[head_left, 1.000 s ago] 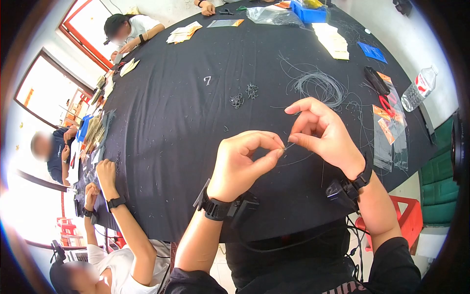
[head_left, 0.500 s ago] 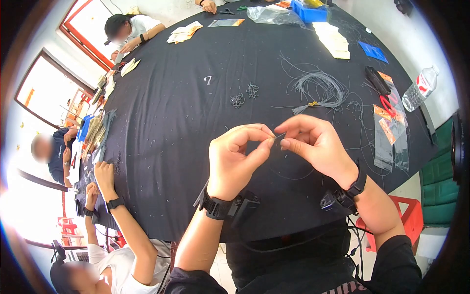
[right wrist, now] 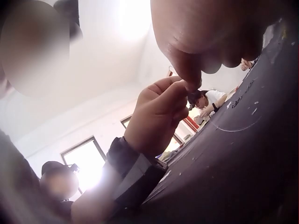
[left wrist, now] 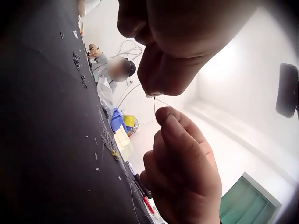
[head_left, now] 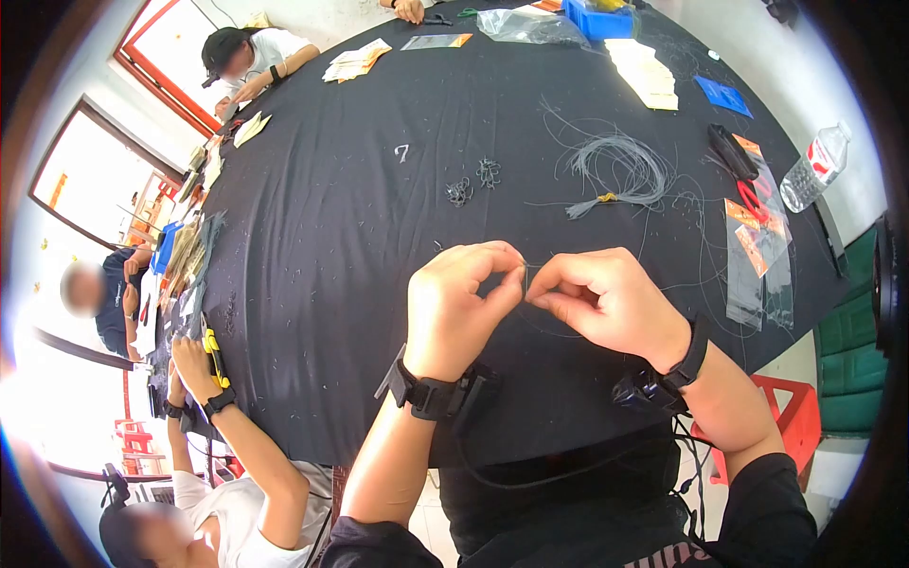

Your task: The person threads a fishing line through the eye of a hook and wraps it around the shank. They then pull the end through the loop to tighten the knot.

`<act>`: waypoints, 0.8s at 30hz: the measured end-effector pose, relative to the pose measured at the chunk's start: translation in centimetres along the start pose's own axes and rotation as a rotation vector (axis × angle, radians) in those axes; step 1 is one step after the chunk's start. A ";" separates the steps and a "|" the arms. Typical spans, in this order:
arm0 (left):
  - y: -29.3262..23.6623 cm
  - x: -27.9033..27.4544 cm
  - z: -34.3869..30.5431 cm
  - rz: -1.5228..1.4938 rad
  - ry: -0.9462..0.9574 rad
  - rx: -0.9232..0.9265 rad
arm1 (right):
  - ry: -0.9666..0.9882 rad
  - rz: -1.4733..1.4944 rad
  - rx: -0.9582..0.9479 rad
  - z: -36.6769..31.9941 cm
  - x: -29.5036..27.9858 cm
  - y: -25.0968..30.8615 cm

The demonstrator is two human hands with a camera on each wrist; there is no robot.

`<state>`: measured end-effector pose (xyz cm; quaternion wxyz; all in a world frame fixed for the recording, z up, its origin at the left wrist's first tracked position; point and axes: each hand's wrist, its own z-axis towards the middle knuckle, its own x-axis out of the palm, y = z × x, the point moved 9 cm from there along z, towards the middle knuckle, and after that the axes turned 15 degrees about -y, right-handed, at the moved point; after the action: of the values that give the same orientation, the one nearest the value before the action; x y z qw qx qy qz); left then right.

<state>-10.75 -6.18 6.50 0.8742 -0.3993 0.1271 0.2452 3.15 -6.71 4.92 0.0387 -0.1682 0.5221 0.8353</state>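
My left hand (head_left: 459, 308) pinches a tiny dark piece between thumb and forefinger, much like a small fishing hook; fingertips hide most of it. Close by on the right, my right hand (head_left: 620, 303) pinches a thin fishing line with thumb and forefinger. In the left wrist view, the fishing line (left wrist: 154, 106) spans the short gap between both hands' fingertips. A loose loop of it curves below the hands. Beyond them lie two small heaps of dark hooks (head_left: 459, 194) and a coil of grey line (head_left: 625, 175) with a yellow tie.
A black cloth covers the table (head_left: 331, 237). On the right are plastic packets (head_left: 745, 293), red-handled pliers (head_left: 751, 204), a black case (head_left: 731, 153) and a water bottle (head_left: 816, 168). A blue bin (head_left: 597, 26) and paper cards (head_left: 644, 74) stand farther back. Other people sit left and far.
My right hand has moved left and down, and its fingers have closed on the line beside my left fingertips. The neighbour on the left now has a yellow-handled tool by the hand.
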 end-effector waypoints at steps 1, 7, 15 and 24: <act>-0.2 0.2 -0.1 -0.003 0.029 0.004 | 0.000 0.033 -0.001 0.0 0.0 -0.2; -1.1 1.0 -0.4 -0.090 0.105 -0.030 | -0.038 0.143 0.172 0.5 -1.4 -0.8; -1.5 1.7 -0.8 -0.253 0.163 -0.048 | -0.109 0.215 0.235 0.8 -2.4 -1.8; -1.5 1.4 -0.8 -0.334 0.149 -0.092 | -0.158 0.193 0.214 0.8 -2.7 -2.2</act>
<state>-8.78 -7.17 6.41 0.8717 -0.4716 0.1121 0.0722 6.05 -4.68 4.26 0.0169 -0.0462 0.6173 0.7852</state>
